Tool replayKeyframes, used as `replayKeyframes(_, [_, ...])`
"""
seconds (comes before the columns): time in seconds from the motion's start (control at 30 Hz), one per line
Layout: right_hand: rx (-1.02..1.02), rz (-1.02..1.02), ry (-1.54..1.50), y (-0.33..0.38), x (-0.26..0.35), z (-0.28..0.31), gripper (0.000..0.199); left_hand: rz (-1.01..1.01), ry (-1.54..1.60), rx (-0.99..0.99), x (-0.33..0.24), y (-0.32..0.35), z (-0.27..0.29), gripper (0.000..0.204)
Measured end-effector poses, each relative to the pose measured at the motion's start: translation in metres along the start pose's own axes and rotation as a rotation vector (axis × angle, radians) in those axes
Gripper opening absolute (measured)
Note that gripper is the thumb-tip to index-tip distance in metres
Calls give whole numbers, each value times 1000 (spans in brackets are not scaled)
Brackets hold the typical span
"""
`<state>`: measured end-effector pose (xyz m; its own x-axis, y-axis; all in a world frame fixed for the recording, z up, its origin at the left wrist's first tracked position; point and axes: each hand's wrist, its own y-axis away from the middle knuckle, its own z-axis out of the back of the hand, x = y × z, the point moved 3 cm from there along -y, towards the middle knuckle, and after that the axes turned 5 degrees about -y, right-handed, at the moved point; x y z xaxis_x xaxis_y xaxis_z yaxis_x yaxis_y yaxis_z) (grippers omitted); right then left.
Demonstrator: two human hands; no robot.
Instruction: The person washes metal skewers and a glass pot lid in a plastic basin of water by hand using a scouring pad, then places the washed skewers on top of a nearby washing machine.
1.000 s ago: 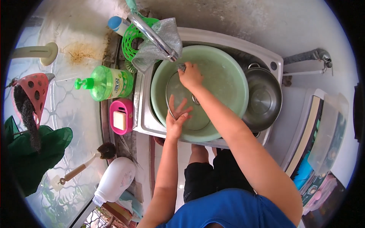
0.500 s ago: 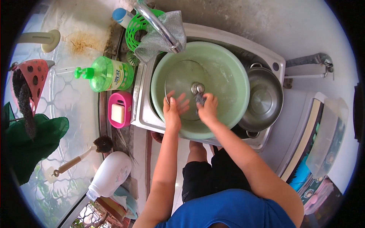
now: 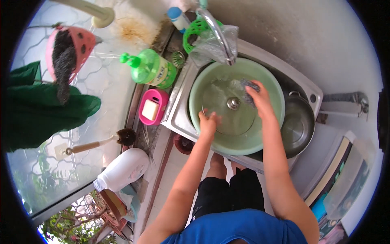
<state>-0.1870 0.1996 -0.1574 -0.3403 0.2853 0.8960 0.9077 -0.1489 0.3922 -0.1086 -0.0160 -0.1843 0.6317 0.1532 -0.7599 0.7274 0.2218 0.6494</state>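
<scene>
Gripping: right hand (image 3: 260, 97) closed round grey scrubber (image 3: 247, 90); left hand (image 3: 208, 123) half-curled on glass lid (image 3: 233, 103) rim, 8 o'clock.
Basin (image 3: 195, 97): lid inside.
Faucet (image 3: 219, 34): overhanging, 12 o'clock.
Pan (image 3: 293, 130): partly hidden, 4 o'clock.
Soap dish (image 3: 163, 101): 9 o'clock.

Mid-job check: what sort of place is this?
Likely a washing-up corner, perhaps in a home kitchen: a metal sink holds a green basin of water and a steel pan beside it.

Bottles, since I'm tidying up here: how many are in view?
3: a green pump bottle beside the soap dish, a white bottle below the brush, a blue-capped bottle by the faucet. Others may be hidden.
</scene>
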Motion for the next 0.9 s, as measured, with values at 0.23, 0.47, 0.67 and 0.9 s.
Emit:
replayKeyframes(0.23, [-143, 224, 482, 23, 10, 8, 34, -195, -606, -94, -15, 20, -4, 63])
replayKeyframes(0.47, [311, -475, -562, 61, 8, -89, 38, -1088, -473, -639, -209, 50, 84, 29])
replayKeyframes(0.67, [497, -570, -870, 30, 47, -225, 34, -1038, -863, -635, -361, -13, 113, 30])
replayKeyframes(0.9, [548, -631, -944, 3, 72, -302, 38, -832, -1127, -446, -347, -68, 115, 42])
